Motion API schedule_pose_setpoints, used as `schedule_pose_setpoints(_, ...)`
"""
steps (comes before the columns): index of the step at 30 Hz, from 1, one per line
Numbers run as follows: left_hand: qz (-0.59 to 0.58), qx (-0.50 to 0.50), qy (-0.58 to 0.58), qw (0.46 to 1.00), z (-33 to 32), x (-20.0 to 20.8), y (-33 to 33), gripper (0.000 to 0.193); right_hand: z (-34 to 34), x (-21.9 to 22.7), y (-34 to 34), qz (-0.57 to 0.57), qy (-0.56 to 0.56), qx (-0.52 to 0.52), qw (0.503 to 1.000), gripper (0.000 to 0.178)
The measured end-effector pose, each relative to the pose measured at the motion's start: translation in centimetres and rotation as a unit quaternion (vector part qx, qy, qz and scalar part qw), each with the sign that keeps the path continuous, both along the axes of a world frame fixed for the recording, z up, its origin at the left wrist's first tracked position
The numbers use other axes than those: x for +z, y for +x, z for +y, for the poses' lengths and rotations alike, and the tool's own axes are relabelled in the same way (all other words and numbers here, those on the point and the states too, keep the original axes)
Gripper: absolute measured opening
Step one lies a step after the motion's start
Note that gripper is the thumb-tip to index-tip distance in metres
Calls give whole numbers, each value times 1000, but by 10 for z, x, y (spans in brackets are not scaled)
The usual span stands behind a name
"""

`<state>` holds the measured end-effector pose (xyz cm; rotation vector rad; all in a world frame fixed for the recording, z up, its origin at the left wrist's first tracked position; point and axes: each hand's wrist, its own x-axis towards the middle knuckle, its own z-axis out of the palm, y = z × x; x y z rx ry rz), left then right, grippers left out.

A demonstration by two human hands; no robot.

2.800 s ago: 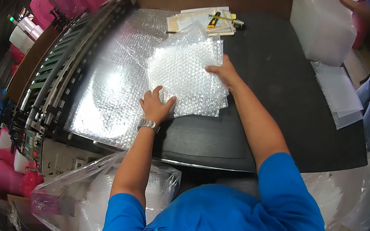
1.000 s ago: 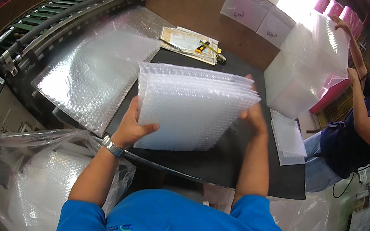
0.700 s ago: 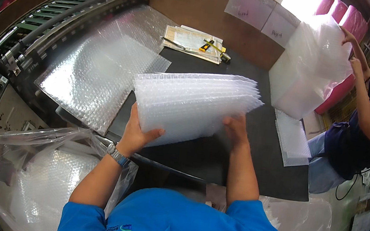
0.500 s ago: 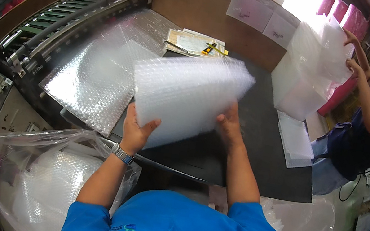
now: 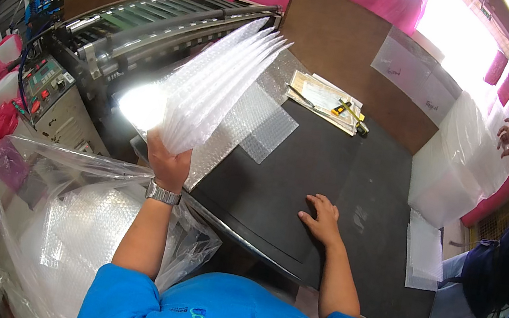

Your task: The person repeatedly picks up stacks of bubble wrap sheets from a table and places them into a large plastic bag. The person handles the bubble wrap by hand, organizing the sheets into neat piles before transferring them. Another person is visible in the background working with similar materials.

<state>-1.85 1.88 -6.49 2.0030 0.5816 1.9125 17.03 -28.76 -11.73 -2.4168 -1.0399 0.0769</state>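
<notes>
Left grip (image 5: 168,164): fanned translucent bubble-wrap (image 5: 217,81) | right grip (image 5: 322,220): loosely spread | tabletop (image 5: 375,190): matte black

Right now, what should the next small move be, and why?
Probably bring the right hand across to steady the bubble-wrap bundle. Only the left hand grips it, at its lower end, and the sheets' upper edges are fanned apart. The right hand is empty, fingers spread at the black table, so it looks free to help.

From 1 head-worn fisheye camera, I look down and forward, close over the black worktable (image 5: 356,181).
</notes>
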Motion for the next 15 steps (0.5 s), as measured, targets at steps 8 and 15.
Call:
schedule_pose_setpoints(8, 7, 11, 10, 1000, 10, -7, -1, 61, -2, -1, 1, 15, -6, 0, 1000, 52)
schedule_pose_setpoints(15, -3, 11, 4, 1000, 9, -8, 2, 54, 0, 4, 0, 36, 59, -4, 998, 48)
